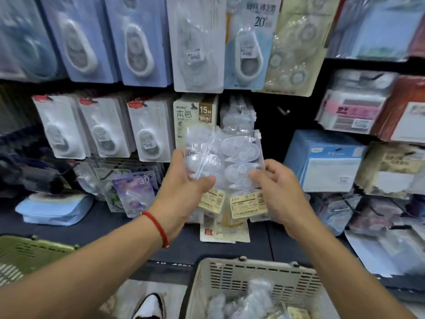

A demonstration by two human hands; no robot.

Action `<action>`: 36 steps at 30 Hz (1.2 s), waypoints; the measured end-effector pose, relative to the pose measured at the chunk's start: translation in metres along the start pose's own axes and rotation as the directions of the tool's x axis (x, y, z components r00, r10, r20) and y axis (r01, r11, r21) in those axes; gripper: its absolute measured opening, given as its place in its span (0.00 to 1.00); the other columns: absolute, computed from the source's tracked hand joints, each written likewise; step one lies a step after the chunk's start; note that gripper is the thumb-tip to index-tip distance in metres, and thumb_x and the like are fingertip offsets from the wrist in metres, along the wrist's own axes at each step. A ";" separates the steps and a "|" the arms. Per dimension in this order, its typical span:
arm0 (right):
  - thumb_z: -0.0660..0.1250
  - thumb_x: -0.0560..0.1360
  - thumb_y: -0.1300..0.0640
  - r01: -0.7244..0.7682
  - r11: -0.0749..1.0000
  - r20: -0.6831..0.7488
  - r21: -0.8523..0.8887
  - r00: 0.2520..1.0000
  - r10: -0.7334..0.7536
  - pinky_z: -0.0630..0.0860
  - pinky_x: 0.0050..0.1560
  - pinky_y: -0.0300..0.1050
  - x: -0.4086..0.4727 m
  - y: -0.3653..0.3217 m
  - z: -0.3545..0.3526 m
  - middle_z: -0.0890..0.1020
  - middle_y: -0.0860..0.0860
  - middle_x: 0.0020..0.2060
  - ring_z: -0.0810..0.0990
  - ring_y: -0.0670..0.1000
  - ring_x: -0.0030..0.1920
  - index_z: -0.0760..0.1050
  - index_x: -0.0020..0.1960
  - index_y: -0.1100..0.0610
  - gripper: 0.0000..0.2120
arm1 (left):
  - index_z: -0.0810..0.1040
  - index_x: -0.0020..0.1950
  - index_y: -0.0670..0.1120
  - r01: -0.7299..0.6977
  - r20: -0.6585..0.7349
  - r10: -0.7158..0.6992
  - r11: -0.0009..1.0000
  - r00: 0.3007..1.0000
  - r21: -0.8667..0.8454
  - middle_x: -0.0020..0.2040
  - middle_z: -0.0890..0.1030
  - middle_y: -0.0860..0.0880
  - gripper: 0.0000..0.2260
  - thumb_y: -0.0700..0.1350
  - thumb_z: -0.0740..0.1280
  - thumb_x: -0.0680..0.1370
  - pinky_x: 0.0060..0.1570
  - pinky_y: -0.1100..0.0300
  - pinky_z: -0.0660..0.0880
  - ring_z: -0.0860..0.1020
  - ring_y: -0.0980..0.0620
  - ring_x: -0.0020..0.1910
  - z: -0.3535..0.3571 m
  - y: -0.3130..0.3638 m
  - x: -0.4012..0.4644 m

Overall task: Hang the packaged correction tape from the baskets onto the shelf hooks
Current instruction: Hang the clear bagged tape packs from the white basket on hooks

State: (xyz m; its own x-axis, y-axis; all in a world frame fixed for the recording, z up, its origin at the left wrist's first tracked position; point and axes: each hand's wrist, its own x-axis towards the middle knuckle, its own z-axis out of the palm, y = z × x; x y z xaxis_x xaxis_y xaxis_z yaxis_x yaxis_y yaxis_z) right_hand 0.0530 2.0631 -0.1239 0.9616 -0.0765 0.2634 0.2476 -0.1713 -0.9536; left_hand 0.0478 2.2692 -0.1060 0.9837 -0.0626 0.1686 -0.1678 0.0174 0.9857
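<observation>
Both hands hold clear plastic bags of white correction tapes [224, 157] before the shelf, left grip [184, 180] curled on the near edge, right grip [273, 180] pinching beside it; next, I judge, threading the bags' top holes onto the bare hook [283, 110] up-right, above the beige slotted basket [248, 277]

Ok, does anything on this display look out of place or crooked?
Yes. Below the hands, a few yellow-labelled packets lie loose on the dark shelf instead of hanging, and a bare hook sticks out at the upper right.
</observation>
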 end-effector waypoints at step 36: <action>0.71 0.76 0.42 -0.037 0.999 -0.159 -0.009 0.987 0.035 0.84 0.50 0.67 0.037 -0.032 0.012 0.88 0.54 0.44 0.88 0.60 0.48 0.84 0.49 0.51 0.13 | 0.72 0.63 0.63 -0.253 -0.326 0.257 0.966 0.910 0.057 0.57 0.85 0.52 0.27 0.41 0.73 0.69 0.57 0.54 0.79 0.85 0.54 0.54 -0.027 0.005 0.024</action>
State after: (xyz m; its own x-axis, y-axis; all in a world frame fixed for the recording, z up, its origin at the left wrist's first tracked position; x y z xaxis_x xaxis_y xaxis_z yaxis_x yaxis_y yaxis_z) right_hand 0.0816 2.0775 -0.0851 0.9387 -0.2374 0.2499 0.2110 -0.1776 -0.9612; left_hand 0.0728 2.2947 -0.0975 0.8727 0.2728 0.4048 -0.4143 -0.0248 0.9098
